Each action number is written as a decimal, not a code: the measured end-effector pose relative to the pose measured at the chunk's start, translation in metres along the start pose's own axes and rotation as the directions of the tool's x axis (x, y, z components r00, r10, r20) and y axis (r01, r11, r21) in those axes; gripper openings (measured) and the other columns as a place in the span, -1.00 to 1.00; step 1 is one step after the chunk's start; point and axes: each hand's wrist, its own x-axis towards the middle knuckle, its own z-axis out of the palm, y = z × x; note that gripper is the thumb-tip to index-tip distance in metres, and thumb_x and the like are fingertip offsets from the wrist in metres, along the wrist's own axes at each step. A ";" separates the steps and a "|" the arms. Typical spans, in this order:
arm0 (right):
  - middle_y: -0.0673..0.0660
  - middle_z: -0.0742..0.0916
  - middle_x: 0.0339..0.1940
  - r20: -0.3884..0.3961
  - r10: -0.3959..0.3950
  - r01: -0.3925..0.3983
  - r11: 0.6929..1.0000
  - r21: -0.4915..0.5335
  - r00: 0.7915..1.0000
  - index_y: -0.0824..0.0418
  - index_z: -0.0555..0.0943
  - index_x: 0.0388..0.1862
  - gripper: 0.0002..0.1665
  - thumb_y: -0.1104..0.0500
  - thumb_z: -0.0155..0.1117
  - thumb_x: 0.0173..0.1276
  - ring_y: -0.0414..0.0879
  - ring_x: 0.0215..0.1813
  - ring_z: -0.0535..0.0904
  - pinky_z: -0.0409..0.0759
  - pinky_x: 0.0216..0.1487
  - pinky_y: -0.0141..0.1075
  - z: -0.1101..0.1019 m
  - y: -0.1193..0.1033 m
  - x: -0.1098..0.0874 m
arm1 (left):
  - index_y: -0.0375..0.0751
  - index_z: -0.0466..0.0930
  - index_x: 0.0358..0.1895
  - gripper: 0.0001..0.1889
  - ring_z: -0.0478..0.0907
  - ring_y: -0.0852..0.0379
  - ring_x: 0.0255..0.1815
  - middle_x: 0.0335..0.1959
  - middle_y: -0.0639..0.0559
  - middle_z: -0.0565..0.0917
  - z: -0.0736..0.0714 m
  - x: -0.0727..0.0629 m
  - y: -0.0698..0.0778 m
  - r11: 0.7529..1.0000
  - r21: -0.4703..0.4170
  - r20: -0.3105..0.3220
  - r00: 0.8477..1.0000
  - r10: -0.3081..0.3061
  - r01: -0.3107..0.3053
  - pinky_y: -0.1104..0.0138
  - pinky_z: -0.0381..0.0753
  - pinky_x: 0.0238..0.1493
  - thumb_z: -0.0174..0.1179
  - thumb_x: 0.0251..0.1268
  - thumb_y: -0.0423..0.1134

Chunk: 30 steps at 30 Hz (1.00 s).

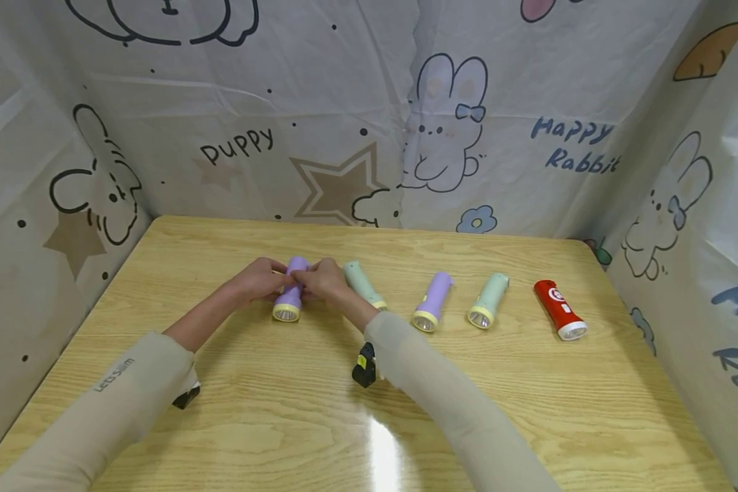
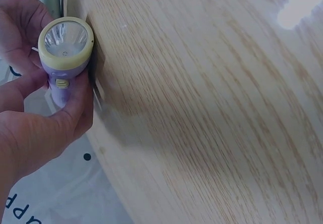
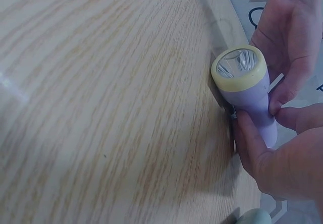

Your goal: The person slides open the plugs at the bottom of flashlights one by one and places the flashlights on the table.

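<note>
A purple flashlight (image 1: 292, 294) with a yellow rim lies near the back of the table, its lens facing the front edge. My left hand (image 1: 260, 279) grips its body from the left, fingers along the side. From the other side my right hand (image 1: 326, 277) holds the same flashlight, with thumb and fingers at the body. In the left wrist view a yellow slide switch (image 2: 62, 83) shows below the flashlight's rim. The right wrist view has the right hand's (image 3: 290, 158) fingers against the purple barrel, while the left hand (image 3: 292, 42) is beyond it.
Right of the hands lie a green flashlight (image 1: 361, 283), partly behind the right forearm, another purple flashlight (image 1: 434, 301), a second green one (image 1: 489, 299) and a red one (image 1: 556, 307). Printed cloth (image 1: 344, 89) walls in the wooden table (image 1: 270, 424) at the back and sides.
</note>
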 end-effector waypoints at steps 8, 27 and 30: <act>0.27 0.75 -0.29 -0.005 0.003 -0.003 1.000 -0.001 1.000 0.50 0.67 -0.12 -0.73 0.24 0.32 0.43 0.05 -0.25 0.75 0.73 -0.17 -0.23 0.000 0.000 -0.001 | -0.70 0.10 0.39 -0.41 0.45 -0.17 0.16 0.33 -0.54 0.30 -0.001 -0.001 0.002 1.000 -0.013 0.020 1.000 0.003 -0.003 0.09 0.57 0.19 0.04 0.49 -0.35; 0.33 0.73 -0.13 0.054 0.008 -0.011 0.998 0.061 0.998 0.53 0.60 -0.03 -0.70 0.27 0.29 0.43 0.11 -0.09 0.73 0.72 -0.08 -0.19 -0.006 -0.002 -0.006 | -0.71 0.17 0.36 -0.46 0.49 0.08 -0.11 0.18 -0.40 0.44 -0.006 0.000 -0.002 0.999 -0.049 0.060 0.998 0.014 -0.012 0.28 0.62 0.01 0.02 0.49 -0.37; 0.32 0.73 -0.18 0.043 0.000 -0.001 1.000 0.012 0.999 0.51 0.63 -0.07 -0.73 0.27 0.30 0.42 0.15 -0.11 0.73 0.72 -0.08 -0.18 -0.008 -0.005 -0.008 | -0.70 0.11 0.39 -0.43 0.50 -0.03 0.02 0.26 -0.46 0.38 -0.007 0.000 -0.002 0.999 -0.042 0.060 0.998 0.001 0.001 0.23 0.61 0.10 0.01 0.50 -0.36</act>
